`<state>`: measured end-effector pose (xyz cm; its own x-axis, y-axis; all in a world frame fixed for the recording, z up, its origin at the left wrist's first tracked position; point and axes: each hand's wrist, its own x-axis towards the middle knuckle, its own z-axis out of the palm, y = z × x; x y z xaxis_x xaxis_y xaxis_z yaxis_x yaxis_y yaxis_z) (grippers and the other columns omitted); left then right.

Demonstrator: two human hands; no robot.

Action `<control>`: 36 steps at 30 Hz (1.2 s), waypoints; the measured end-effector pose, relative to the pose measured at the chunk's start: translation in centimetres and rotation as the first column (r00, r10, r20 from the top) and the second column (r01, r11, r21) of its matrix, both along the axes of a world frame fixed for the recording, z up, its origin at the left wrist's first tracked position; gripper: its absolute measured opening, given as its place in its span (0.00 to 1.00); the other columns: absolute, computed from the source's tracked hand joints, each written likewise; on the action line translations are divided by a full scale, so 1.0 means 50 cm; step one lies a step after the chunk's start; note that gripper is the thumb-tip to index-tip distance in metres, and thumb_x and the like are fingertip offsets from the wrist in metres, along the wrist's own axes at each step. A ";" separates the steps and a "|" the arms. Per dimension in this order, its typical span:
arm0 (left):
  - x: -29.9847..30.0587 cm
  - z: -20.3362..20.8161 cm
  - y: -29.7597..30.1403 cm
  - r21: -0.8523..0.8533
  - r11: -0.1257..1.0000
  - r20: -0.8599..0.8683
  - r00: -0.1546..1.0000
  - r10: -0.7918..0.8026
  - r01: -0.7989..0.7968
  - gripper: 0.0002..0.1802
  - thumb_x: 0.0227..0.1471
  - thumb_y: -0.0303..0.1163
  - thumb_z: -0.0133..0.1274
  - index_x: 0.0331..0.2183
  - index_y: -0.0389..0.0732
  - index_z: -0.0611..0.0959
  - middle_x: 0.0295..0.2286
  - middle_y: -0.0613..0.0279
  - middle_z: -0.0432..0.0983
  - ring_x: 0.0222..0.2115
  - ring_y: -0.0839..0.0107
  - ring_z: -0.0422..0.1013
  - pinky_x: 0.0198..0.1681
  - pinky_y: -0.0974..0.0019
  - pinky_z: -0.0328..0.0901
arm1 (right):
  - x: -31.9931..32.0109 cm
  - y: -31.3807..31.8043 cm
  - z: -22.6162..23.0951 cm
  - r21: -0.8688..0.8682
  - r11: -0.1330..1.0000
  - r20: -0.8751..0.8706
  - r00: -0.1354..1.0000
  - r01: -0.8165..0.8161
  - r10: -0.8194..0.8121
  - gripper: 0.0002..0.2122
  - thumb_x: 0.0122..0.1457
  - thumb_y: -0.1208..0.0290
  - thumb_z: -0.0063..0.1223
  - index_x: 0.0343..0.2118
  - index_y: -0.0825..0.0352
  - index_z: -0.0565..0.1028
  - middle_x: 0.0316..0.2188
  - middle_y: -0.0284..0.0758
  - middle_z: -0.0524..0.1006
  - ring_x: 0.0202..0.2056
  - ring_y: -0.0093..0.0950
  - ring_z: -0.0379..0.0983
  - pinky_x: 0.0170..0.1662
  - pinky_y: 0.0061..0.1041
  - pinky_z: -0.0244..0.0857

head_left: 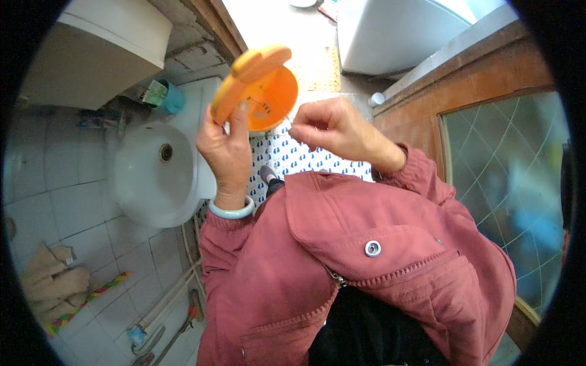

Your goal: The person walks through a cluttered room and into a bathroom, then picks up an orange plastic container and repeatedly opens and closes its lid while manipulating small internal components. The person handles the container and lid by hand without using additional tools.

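My left hand (227, 143) grips a round orange plastic object (282, 91) with a thick, rounded yellow-orange rim or lid along one side. Its thumb presses on the near face, where a few dark marks and thin dark lines show; I cannot tell exactly what kind of object it is. Just to the right, my right hand (339, 128) is closed in a pinch. A thin dark strand (287, 116) runs between its fingertips and the orange face. What else those fingers hold is too small to make out. A pale bangle (232, 211) circles my left wrist.
At left a white washbasin (149, 189) projects from the tiled wall, with a turquoise cup (173, 97) by its far edge. A wooden door with patterned glass (494, 165) stands at right. Below my hands lies a white mat with blue prints (305, 155).
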<state>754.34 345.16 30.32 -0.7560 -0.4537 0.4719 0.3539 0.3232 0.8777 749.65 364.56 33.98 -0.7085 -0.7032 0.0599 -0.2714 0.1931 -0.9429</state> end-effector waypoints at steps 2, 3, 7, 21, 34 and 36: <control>-0.012 -0.003 -0.007 -0.075 0.997 0.063 0.998 0.017 -0.012 0.11 0.55 0.28 0.57 0.39 0.32 0.79 0.31 0.63 0.79 0.33 0.80 0.72 0.36 0.72 0.66 | -0.023 0.004 -0.007 -0.162 0.986 0.337 0.936 -0.048 0.101 0.10 0.60 0.68 0.53 0.29 0.69 0.79 0.25 0.30 0.80 0.23 0.16 0.74 0.23 0.16 0.65; -0.018 -0.004 -0.010 -0.057 0.998 0.065 0.998 -0.021 0.025 0.12 0.55 0.28 0.58 0.40 0.32 0.79 0.31 0.63 0.79 0.33 0.79 0.72 0.37 0.72 0.67 | -0.033 0.007 -0.010 -0.117 0.992 0.392 0.916 -0.038 0.082 0.09 0.61 0.68 0.54 0.31 0.69 0.79 0.26 0.35 0.80 0.22 0.15 0.74 0.20 0.10 0.57; -0.041 -0.009 -0.013 0.042 0.996 0.015 0.996 -0.083 0.083 0.13 0.55 0.28 0.58 0.42 0.33 0.79 0.34 0.64 0.79 0.35 0.79 0.72 0.39 0.73 0.67 | -0.052 0.000 -0.033 -0.239 0.971 0.649 0.747 0.020 0.145 0.09 0.60 0.67 0.53 0.34 0.69 0.78 0.30 0.41 0.82 0.23 0.21 0.78 0.16 0.11 0.56; -0.051 -0.028 -0.030 0.048 0.994 0.075 0.992 -0.104 0.100 0.12 0.55 0.28 0.58 0.41 0.33 0.80 0.34 0.65 0.79 0.34 0.80 0.72 0.38 0.73 0.67 | -0.072 -0.014 -0.075 -0.418 0.908 0.728 0.586 -0.031 0.355 0.15 0.65 0.62 0.47 0.34 0.72 0.76 0.29 0.46 0.81 0.23 0.27 0.79 0.15 0.12 0.61; -0.054 -0.048 -0.033 -0.166 0.986 0.110 0.994 0.003 0.016 0.09 0.53 0.30 0.59 0.33 0.34 0.79 0.23 0.65 0.74 0.26 0.80 0.68 0.30 0.72 0.65 | -0.043 -0.026 -0.096 -0.289 0.957 0.768 0.595 -0.009 0.237 0.11 0.62 0.65 0.53 0.26 0.65 0.74 0.15 0.24 0.70 0.13 0.10 0.59 0.14 0.10 0.49; -0.053 -0.052 -0.030 -0.186 0.982 0.048 0.999 -0.009 0.018 0.09 0.53 0.30 0.59 0.32 0.35 0.78 0.22 0.64 0.73 0.25 0.80 0.68 0.29 0.72 0.64 | -0.031 -0.034 -0.099 -0.265 0.964 0.769 0.596 -0.031 0.231 0.11 0.62 0.64 0.52 0.26 0.64 0.74 0.15 0.23 0.69 0.14 0.11 0.59 0.15 0.10 0.49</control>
<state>751.67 343.65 27.74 -0.7845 -0.3505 0.5115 0.3196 0.4782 0.8180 748.09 362.86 29.04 -0.4483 -0.8331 -0.3240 0.5888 -0.0025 -0.8083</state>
